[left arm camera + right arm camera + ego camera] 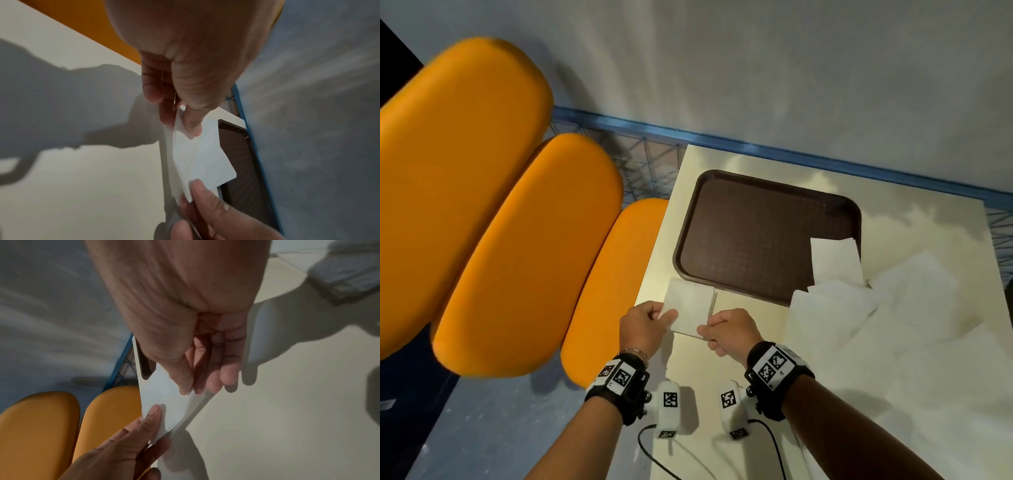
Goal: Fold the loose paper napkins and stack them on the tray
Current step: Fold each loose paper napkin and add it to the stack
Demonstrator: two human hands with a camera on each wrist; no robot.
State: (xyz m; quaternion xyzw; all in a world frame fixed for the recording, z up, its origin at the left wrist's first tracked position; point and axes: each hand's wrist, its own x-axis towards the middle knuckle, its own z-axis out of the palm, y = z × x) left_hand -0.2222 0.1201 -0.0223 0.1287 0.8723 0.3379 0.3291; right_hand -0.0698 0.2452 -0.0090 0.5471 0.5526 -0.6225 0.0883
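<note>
- The left hand (642, 327) pinches the near left corner of a folded white napkin (690, 308), thumb on top and fingers curled beneath.
- The right hand (726, 334) pinches the napkin's near right corner in the same narrow grip, thumb above and fingers tucked under.
- The napkin is held between the two hands just above the pale bench (808, 394); its far edge reaches the near rim of the tray.
- The brown tray (756, 233) lies just beyond both hands, with one folded napkin (835, 262) on its right side.
- A pile of loose napkins (866, 315) lies to the right of the right hand, overlapping the tray's near right corner.
- Orange seats (482, 205) stand to the left of the left hand.
- From the wrist views the lower fingers are hidden behind the paper, and how many layers the napkin has cannot be told.
</note>
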